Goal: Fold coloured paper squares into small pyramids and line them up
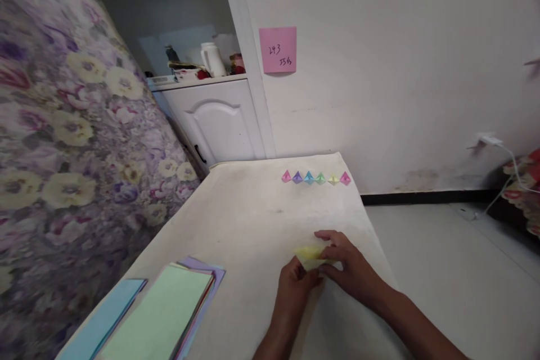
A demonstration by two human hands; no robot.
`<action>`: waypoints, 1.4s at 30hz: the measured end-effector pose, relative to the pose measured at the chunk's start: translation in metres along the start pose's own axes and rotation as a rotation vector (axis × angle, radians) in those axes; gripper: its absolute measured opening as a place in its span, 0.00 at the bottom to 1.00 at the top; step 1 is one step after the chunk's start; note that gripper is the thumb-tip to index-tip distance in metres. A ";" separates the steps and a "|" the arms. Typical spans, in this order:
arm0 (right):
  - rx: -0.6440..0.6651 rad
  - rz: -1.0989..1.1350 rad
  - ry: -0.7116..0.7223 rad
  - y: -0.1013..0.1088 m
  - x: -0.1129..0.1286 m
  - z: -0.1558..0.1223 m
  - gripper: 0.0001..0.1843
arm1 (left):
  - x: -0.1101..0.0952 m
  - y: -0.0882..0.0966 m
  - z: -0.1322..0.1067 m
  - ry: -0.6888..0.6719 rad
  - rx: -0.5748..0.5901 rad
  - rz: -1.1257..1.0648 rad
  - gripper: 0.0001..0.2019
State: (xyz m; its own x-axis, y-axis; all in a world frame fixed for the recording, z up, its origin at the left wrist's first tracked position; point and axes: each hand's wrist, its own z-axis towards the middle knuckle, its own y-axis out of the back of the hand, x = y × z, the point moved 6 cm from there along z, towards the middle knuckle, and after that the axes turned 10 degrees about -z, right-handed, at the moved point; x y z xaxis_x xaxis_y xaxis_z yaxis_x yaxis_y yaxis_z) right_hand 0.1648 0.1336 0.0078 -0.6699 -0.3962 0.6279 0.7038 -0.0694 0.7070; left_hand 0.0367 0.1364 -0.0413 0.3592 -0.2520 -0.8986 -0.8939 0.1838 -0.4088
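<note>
A piece of yellow folded paper point(309, 256) is held just over the near right part of the table. My left hand point(296, 286) grips its lower edge, fingers curled and thumb pressed against it. From the right, my right hand point(346, 261) pinches the paper's right side between thumb and fingers, its index finger raised a little. Part of the paper is hidden behind the fingers, and its exact folds are blurred. Beyond my hands, several small folded paper shapes point(309, 178) in pink, purple, blue, green and yellow stand in a row near the table's far edge.
A stack of coloured paper point(160, 309), pale green on top, lies at the table's near left beside blue sheets point(107, 318). The cream-covered table point(236, 219) meets the wall. A floral curtain point(105, 152) hangs at left; a pink note point(278, 50) is on the wall.
</note>
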 end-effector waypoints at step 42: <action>-0.195 -0.149 0.158 -0.001 0.013 -0.008 0.22 | 0.003 -0.007 -0.002 0.100 0.024 -0.453 0.11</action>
State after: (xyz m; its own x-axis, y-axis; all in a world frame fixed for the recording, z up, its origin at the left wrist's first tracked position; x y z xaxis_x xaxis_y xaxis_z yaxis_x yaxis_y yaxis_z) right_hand 0.1570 0.1212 0.0122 -0.7345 -0.5055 0.4527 0.6432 -0.3061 0.7018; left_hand 0.0435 0.1326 -0.0403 0.6832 -0.4020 -0.6096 -0.6462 0.0559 -0.7611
